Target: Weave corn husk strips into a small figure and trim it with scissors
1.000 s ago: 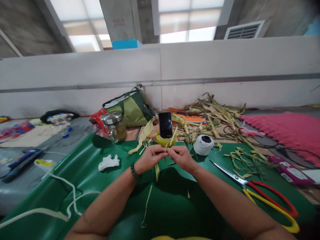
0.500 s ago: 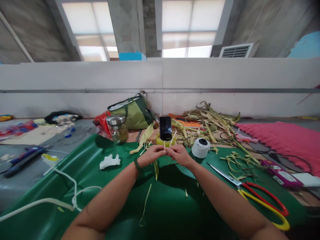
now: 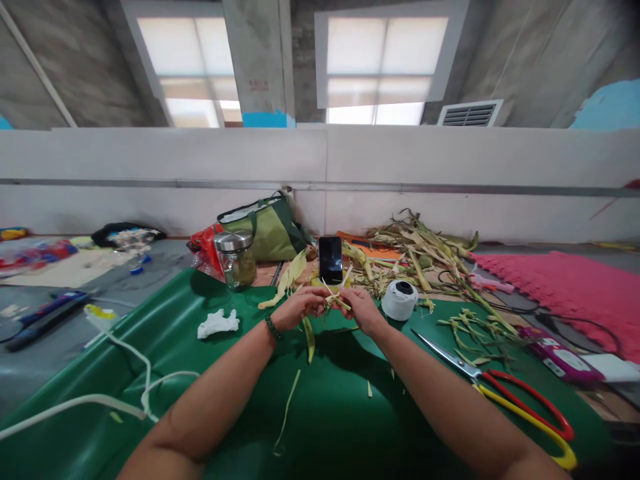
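Observation:
Pale corn husk strips (image 3: 332, 297) cross between my hands at the middle of the green mat, some ends pointing upward. The fingers of my left hand (image 3: 300, 309) pinch them from one side; a green bead bracelet circles that wrist. On the other side, my right hand (image 3: 364, 313) grips the strips between thumb and fingers. How the strips are joined is too small to make out. Just behind the hands a dark phone (image 3: 331, 259) stands upright on a yellow base. A wide husk piece (image 3: 290, 275) lies beyond my left hand, and a narrow husk (image 3: 309, 340) lies below it.
Large scissors (image 3: 473, 373) with red and yellow handles lie at right. A white thread cone (image 3: 400, 299), knotted husk pieces (image 3: 477, 330) and a heap of dry husks (image 3: 425, 240) are near. Left are a lidded jar (image 3: 237, 263), crumpled white tissue (image 3: 219, 323) and white cable (image 3: 149, 373).
My hands have parted slightly, and the strips between them now lie crossed rather than standing up. My left fingers have lifted a little. The view has tipped slightly upward.

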A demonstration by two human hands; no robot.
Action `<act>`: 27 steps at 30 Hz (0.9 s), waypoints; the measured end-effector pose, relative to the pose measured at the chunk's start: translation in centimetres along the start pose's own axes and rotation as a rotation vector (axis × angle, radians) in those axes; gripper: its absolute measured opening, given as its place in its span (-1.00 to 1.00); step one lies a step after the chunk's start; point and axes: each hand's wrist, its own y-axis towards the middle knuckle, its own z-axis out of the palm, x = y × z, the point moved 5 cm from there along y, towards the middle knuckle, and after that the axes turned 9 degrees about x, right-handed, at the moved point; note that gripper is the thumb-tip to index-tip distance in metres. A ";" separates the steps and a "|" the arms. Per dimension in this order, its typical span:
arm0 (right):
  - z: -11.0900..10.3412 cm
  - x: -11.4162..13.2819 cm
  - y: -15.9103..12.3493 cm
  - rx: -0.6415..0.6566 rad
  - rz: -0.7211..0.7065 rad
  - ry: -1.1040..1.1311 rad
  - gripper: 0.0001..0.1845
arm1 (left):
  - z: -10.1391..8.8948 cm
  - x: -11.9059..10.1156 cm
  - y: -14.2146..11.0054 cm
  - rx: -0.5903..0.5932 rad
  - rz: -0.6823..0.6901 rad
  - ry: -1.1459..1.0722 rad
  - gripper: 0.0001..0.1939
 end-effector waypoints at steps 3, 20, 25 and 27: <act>0.1 -0.7 0.2 -0.019 0.033 0.055 -0.50 | 0.1 -0.2 -0.3 -0.048 -0.026 0.072 -0.66; -0.1 1.8 -0.6 0.015 -0.130 0.023 -0.65 | 2.0 -1.1 -0.4 0.002 0.112 0.193 -0.73; -0.4 2.2 -0.7 -0.072 -0.160 -0.020 -0.54 | 1.9 -0.1 -0.2 -0.165 0.081 0.214 -0.71; -0.6 2.3 -0.7 -0.123 -0.171 -0.022 -0.50 | 2.0 0.1 0.0 -0.192 0.082 0.199 -0.76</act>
